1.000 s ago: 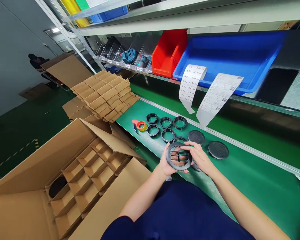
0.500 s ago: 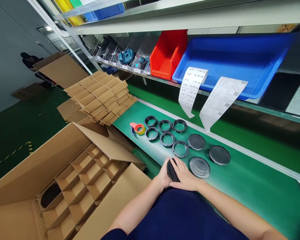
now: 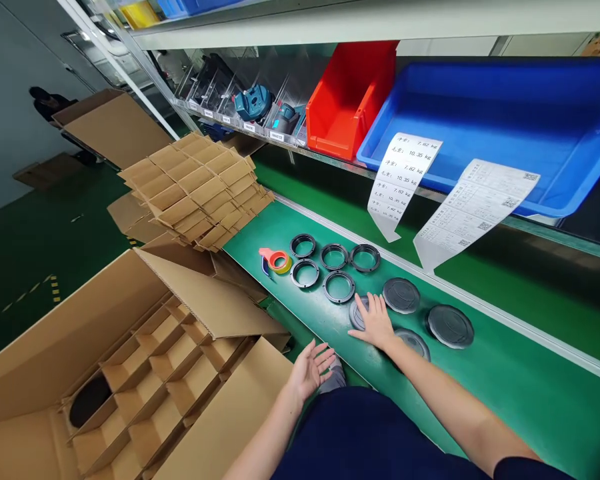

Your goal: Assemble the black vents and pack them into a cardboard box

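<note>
My right hand (image 3: 375, 323) lies with spread fingers over a round black cap (image 3: 355, 315), covering its right side. Whether the fingers press on the cap's edge cannot be made out. My left hand (image 3: 311, 369) hangs off the table's near edge, palm turned up, fingers apart and nothing in it. Several black rings (image 3: 339, 287) lie in two rows left of my right hand. Three more black caps rest to the right: one at the back (image 3: 401, 295), a larger one (image 3: 450, 326) farther right, and one (image 3: 414, 344) partly hidden by my right forearm.
A tape dispenser (image 3: 276, 261) lies left of the rings. An open carton (image 3: 215, 293) with cardboard dividers stands at left, a black round item (image 3: 90, 401) in one cell. Stacked dividers (image 3: 195, 187), a red bin (image 3: 350, 100), a blue tray (image 3: 490, 120) and hanging labels (image 3: 405, 180) border the table.
Both hands held a black cap together before. Now the cap lies on the table where the nearest ring was, under my right hand. My left hand has let go and moved left.
</note>
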`<state>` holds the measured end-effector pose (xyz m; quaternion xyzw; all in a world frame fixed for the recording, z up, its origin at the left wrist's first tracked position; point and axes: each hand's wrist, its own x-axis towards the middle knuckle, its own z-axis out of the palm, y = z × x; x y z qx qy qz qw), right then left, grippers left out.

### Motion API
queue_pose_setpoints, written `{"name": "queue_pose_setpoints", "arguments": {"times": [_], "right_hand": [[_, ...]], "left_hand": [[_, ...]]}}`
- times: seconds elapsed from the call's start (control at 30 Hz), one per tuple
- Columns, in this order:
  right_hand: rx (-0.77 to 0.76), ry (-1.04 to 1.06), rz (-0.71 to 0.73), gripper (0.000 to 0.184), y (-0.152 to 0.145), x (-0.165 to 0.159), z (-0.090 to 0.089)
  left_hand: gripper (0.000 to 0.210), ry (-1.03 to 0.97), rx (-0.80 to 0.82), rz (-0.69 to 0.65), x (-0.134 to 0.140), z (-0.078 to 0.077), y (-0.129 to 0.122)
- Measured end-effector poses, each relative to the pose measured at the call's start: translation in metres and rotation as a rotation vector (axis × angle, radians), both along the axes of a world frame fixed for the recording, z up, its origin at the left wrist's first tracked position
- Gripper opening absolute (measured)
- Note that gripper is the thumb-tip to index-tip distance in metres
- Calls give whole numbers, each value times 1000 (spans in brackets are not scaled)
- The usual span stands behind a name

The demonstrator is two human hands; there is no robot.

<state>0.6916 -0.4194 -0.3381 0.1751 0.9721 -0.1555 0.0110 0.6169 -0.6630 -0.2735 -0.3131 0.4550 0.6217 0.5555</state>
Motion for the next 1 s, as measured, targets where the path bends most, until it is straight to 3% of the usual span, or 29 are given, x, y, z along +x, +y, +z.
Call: {"name": "queue_pose_setpoints", "arguments": {"times": [0.13,0.27,0.47,0.6,0.77,0.9,1.0], "right_hand": [[-22,68,15,94,-16,8,10],[-35,194,-38,80,-16,-5,33],[-171,36,-45,78,-20,-12,26],[-278,104,-93,79,-13,-8,43],[-274,242,-210,65,14,49,70],[-160,326,-516,40,62,125,58],[-181,486,-615,38,104,164,52]], "left_hand": [[32,-23,-84,70,8,-3,-18],[25,-31,-135,112,12,-1,-14],[17,1,-166,61,4,-3,12],[17,20,-195,-72,-6,-12,50],[13,158,-191,-343,16,-4,91],[5,485,-196,-501,35,7,120],[12,687,-140,-474,34,19,153]]}}
